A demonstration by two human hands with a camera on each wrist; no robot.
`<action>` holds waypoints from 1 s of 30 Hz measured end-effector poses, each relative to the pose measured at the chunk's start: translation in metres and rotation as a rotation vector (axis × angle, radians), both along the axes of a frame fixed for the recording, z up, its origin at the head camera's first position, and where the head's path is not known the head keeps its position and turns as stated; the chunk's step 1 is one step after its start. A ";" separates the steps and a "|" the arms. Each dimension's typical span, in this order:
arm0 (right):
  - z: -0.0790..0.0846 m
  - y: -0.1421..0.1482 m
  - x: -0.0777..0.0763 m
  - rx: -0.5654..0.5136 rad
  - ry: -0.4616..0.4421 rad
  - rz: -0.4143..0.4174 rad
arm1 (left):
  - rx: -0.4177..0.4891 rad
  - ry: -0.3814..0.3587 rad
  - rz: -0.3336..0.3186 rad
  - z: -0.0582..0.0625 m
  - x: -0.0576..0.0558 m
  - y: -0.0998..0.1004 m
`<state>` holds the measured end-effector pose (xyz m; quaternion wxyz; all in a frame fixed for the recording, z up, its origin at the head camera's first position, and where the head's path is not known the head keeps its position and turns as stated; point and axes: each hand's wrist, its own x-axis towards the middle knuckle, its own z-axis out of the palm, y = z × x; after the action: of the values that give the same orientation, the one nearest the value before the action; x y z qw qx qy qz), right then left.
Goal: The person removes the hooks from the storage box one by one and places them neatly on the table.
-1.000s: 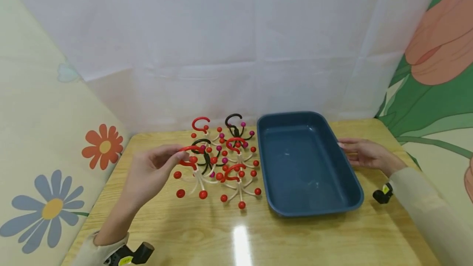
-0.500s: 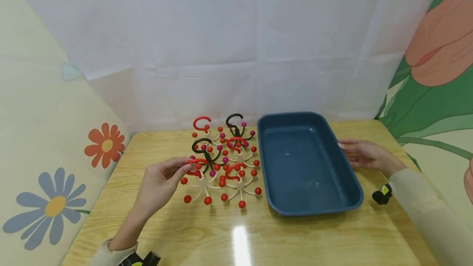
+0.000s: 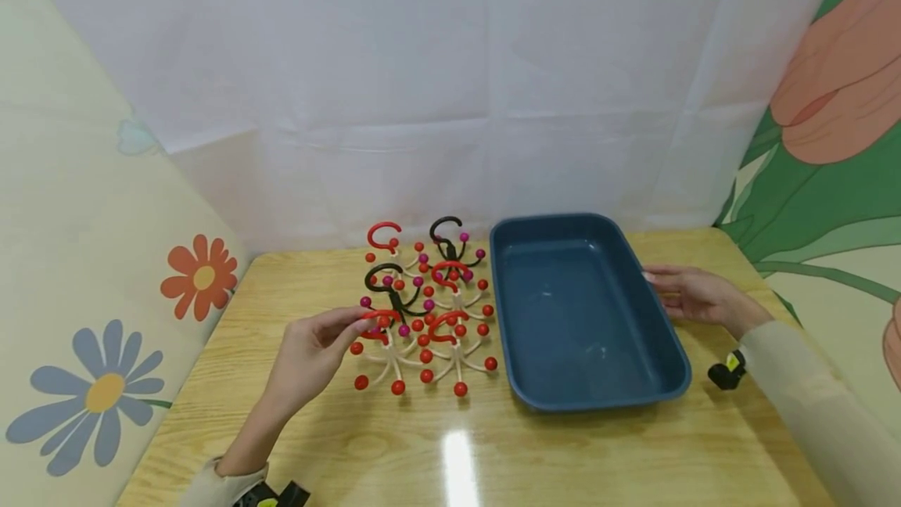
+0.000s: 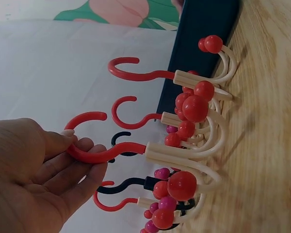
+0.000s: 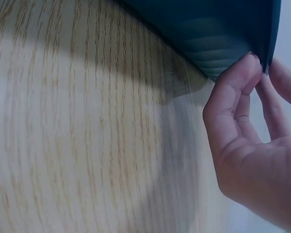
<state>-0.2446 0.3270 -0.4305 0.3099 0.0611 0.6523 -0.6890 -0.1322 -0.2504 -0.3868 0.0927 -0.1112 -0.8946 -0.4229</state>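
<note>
My left hand (image 3: 310, 354) pinches the red hook of a claw hanger (image 3: 389, 354) between thumb and fingers. That hanger has a cream stem and curved cream arms tipped with red balls, as the left wrist view shows closely. It stands upright, its arms at or just above the table. Beside and behind it stand several more claw hangers: red-and-cream ones (image 3: 457, 350) and black ones (image 3: 396, 305) with magenta balls. To the right sits a dark blue rectangular tray (image 3: 514, 382). My right hand (image 5: 252, 141) holds the tray's right rim with curled fingers.
The wooden table (image 3: 394, 452) runs up to a white cloth backdrop (image 3: 387, 84). Flower-patterned panels (image 3: 77, 257) flank it at left and right. The tray stands close to the hangers' right side.
My left hand has lowered the red-and-cream claw hanger and shifted it slightly right, into line with its neighbours. The right hand and the tray have stayed where they were.
</note>
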 end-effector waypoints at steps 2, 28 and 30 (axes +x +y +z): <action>0.001 0.000 0.000 0.007 0.004 0.001 | -0.007 0.000 -0.001 -0.002 -0.001 0.000; -0.003 0.002 -0.001 -0.007 0.025 0.015 | -0.024 -0.059 -0.041 -0.008 -0.003 -0.004; -0.003 0.002 0.000 -0.005 0.021 0.011 | -0.008 -0.073 -0.048 -0.008 -0.003 -0.004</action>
<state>-0.2446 0.3289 -0.4330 0.3069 0.0493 0.6541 -0.6896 -0.1352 -0.2548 -0.3946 0.0494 -0.1176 -0.8960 -0.4254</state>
